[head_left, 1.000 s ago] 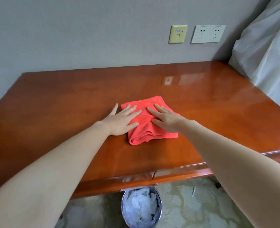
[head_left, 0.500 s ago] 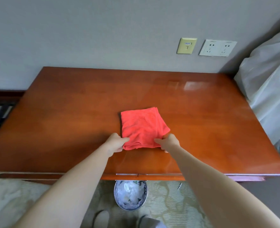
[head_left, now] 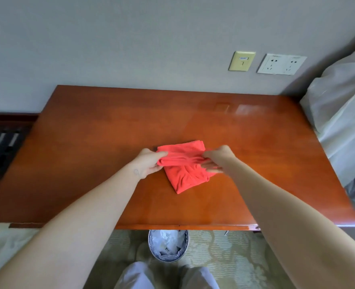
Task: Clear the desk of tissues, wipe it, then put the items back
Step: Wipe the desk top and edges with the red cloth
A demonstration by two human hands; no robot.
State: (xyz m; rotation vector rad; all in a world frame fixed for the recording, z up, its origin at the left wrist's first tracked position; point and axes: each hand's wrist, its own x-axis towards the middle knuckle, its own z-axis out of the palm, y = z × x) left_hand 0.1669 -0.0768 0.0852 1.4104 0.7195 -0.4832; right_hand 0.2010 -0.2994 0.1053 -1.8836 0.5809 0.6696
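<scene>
My left grip (head_left: 149, 163) pinches the left end of a raised fold in the red cloth (head_left: 185, 178); my right grip (head_left: 216, 159) pinches the fold's right end, both closed on it. The cloth's lower part lies on the table (head_left: 89, 163), near its middle.

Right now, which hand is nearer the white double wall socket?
Right. The right hand pinches the right end of the red cloth, below and left of the white double socket; the left hand grips the cloth's left end, farther to the left.
</scene>
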